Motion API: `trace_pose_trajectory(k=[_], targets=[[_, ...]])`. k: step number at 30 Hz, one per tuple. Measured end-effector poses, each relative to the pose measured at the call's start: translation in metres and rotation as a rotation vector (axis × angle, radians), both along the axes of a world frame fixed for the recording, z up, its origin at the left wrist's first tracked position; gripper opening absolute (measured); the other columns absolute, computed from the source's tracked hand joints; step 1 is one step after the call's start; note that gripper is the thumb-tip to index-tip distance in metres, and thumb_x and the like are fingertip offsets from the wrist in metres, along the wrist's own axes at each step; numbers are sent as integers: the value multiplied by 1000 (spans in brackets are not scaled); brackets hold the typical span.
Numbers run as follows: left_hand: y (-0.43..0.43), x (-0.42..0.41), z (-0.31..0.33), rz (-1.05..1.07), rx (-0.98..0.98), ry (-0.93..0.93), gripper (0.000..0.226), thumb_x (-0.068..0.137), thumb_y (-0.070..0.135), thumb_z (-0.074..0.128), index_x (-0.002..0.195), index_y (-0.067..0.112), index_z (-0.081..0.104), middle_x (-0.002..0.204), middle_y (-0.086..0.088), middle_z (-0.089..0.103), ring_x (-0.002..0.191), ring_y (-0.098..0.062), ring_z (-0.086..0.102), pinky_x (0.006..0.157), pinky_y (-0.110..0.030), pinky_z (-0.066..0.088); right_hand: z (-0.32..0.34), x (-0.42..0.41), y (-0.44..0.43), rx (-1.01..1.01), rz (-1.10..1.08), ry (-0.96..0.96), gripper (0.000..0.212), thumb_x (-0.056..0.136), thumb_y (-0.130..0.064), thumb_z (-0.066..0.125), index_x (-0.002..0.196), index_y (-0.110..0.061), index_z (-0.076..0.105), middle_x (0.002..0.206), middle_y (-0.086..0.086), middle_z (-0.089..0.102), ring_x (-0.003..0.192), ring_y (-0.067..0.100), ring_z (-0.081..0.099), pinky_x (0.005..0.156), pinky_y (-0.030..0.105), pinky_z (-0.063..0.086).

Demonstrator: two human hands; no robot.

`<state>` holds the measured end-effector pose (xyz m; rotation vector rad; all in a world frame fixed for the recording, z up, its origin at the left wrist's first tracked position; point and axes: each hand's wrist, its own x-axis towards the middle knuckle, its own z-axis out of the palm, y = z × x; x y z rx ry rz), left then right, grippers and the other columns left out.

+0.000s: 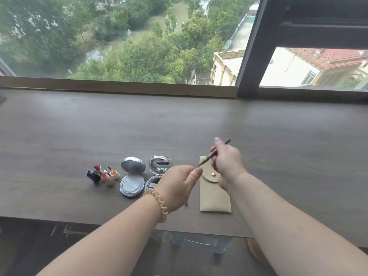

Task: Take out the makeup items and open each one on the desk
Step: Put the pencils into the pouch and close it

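My right hand (227, 162) grips a thin dark eyebrow pencil (211, 155), held slanted above the beige pouch (214, 193). My left hand (179, 188) is closed at the pencil's lower tip, fingers pinched on it, and a small dark end sticks out below that hand. On the desk to the left lie an open silver cushion compact (132, 176), an open clear-lidded compact (158, 166) partly hidden by my left hand, and opened lipsticks (103, 175) with their caps off.
The dark wooden desk (278, 136) runs along a window sill (119, 86). A dark window frame post (253, 46) rises at the right. Below the desk's near edge a stool (199, 244) shows between my arms.
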<state>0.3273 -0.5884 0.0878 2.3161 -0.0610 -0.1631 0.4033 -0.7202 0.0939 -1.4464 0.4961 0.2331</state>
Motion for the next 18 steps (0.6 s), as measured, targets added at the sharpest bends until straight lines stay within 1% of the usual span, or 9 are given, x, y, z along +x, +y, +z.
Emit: trace_pose_trajectory(k=[3, 5, 8, 10, 11, 13, 15, 16, 18], targets=[[22, -19, -13, -97, 145, 50, 45, 97, 43, 36, 60, 16, 39, 55, 4, 39, 56, -16, 40, 61, -36, 36, 7, 30, -50, 34, -390, 96, 36, 94, -36, 46, 63, -18, 47, 55, 1, 38, 36, 12, 34, 41, 20, 24], [46, -29, -27, -23, 71, 106, 46, 94, 48, 34, 58, 18, 35, 55, 6, 36, 54, -14, 36, 58, -35, 33, 7, 38, -87, -72, -396, -6, 38, 95, -40, 47, 64, -18, 52, 48, -2, 48, 31, 6, 41, 42, 22, 28], [64, -28, -33, 122, -27, 148, 40, 90, 42, 36, 60, 15, 36, 57, 5, 35, 57, -15, 34, 60, -37, 32, -1, 26, -95, -140, -210, -213, 24, 97, -31, 49, 78, -22, 60, 49, -8, 63, 49, 4, 58, 48, 15, 39], [65, -19, -31, 160, -59, 155, 30, 80, 34, 34, 58, 15, 40, 58, 2, 41, 60, -18, 39, 63, -41, 36, -17, 10, -74, -305, -14, -320, 12, 94, -19, 54, 90, -26, 62, 71, -8, 69, 72, 11, 63, 63, 16, 46], [63, -15, -30, 160, -49, 162, 28, 77, 32, 34, 58, 14, 43, 59, 0, 46, 63, -20, 44, 65, -41, 38, -27, 2, -62, -438, 106, -361, 13, 92, -18, 57, 95, -29, 64, 82, -9, 69, 81, 13, 62, 72, 22, 48], [61, -9, -37, 135, 15, 167, 32, 84, 31, 38, 57, 15, 45, 67, -5, 53, 73, -24, 50, 68, -39, 38, -52, -18, -37, -748, 371, -456, 25, 84, -27, 61, 108, -30, 64, 95, -7, 67, 92, 17, 61, 84, 35, 47], [54, -8, -46, 105, 116, 144, 35, 91, 27, 46, 58, 17, 43, 74, -8, 53, 80, -25, 50, 69, -35, 34, -72, -39, -16, -1030, 649, -548, 45, 78, -41, 58, 121, -27, 60, 108, -2, 67, 108, 20, 57, 93, 38, 40], [50, -9, -52, 108, 152, 131, 30, 92, 26, 49, 64, 16, 50, 80, -9, 56, 85, -25, 52, 72, -33, 34, -81, -48, -8, -1120, 752, -571, 54, 77, -48, 53, 126, -26, 56, 118, -1, 64, 118, 20, 52, 98, 39, 36], [41, -11, -62, 145, 190, 136, 16, 90, 28, 55, 95, 16, 64, 98, -7, 64, 99, -23, 56, 84, -29, 39, -97, -63, 4, -1266, 876, -585, 67, 78, -60, 37, 134, -26, 49, 134, 0, 57, 132, 20, 42, 107, 42, 29]])
